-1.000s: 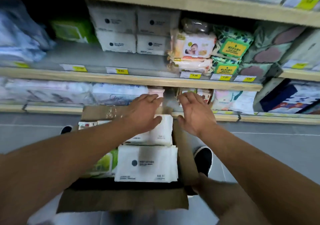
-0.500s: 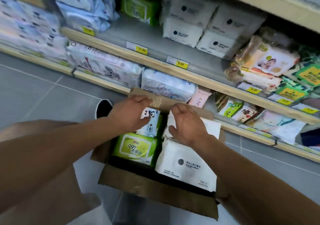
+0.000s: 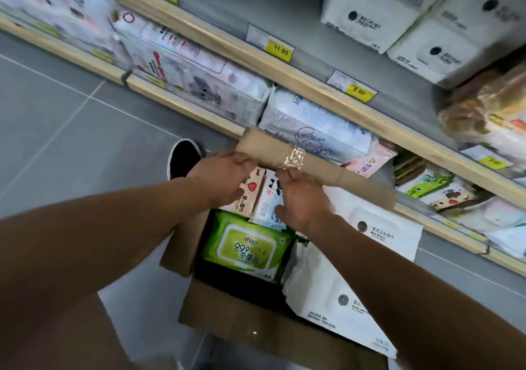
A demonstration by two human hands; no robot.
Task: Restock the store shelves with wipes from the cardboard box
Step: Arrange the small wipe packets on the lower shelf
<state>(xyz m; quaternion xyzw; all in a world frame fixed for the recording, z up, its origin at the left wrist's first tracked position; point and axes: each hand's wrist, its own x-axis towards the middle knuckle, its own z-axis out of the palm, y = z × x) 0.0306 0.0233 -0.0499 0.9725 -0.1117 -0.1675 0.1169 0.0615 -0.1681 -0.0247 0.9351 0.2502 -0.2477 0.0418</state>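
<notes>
While both forearms reach forward over the open cardboard box [image 3: 227, 318], the left hand [image 3: 225, 179] lies on a small pack with a red heart print [image 3: 248, 196], fingers curled at the edge of the far flap [image 3: 273, 150]; whether it grips the pack cannot be told. The right hand [image 3: 301, 199] rests just beside it, fingers curled around a white pack with a panda print [image 3: 267, 199]. The two hands sit close together, not touching. Below them in the box lies a green wipes pack [image 3: 247, 250]; two large white packs [image 3: 336, 293] fill the right side. Clear tape [image 3: 293, 157] crosses the far flap. The box stands on the grey floor [image 3: 71, 108] before the wooden-edged shelves [image 3: 313, 85], stocked with wipes and bearing yellow price tags [image 3: 280, 51]. A black shoe [image 3: 183, 156] shows left of the box.
</notes>
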